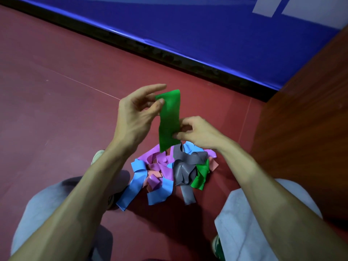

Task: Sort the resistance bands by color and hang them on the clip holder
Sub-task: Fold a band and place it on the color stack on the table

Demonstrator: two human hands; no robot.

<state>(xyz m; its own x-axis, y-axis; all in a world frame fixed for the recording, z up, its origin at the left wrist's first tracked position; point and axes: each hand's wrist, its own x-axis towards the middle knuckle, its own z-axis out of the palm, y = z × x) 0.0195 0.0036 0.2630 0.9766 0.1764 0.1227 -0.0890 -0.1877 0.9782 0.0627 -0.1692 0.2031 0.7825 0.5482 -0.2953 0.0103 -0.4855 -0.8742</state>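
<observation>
A green resistance band [169, 119] hangs upright in the air above the floor. My left hand [137, 113] pinches its top left edge between thumb and fingers. My right hand [195, 130] pinches its lower right edge. Below them a tangled pile of bands lies on the red floor: blue bands [135, 183], purple bands [160, 164], a grey band [184, 170], a second green band [201, 176] and pink bands [213, 163]. No clip holder is in view.
A blue padded wall [207, 25] with a black base strip [169, 57] runs across the back. A brown wooden panel [308, 113] stands at the right. My knees in grey trousers [244, 213] flank the pile, and shoes [97, 156] rest on the floor.
</observation>
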